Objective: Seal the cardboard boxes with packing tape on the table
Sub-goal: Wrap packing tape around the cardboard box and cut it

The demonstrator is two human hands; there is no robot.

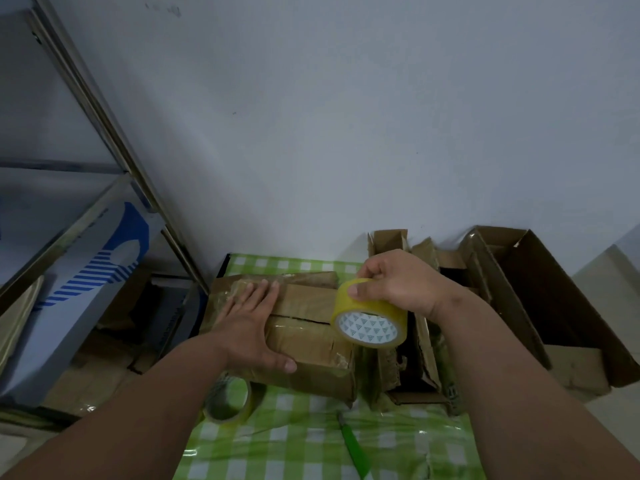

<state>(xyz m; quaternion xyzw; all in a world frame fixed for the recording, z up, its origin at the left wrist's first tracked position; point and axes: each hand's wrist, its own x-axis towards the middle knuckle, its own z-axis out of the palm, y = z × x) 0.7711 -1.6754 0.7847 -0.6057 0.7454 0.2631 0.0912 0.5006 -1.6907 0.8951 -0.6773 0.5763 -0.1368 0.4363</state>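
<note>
Both forearms reached in over the near edge of the checked table [311, 441]. Left hand [254, 329] lay flat, fingers straight, on the closed cardboard box [308, 344] toward the far left corner, probably to hold its flaps down. Right hand [398, 284] gripped the tape roll [369, 315] just above the box's right end, fingers curled over its rim, likely ready to draw tape along the seam.

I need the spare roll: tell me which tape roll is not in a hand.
The tape roll on the tablecloth, beside the left forearm; the other roll is gripped by the right hand.

Left hand [251, 329] flat on box [308, 344]; right hand [398, 282] grips tape roll [369, 313].
</note>
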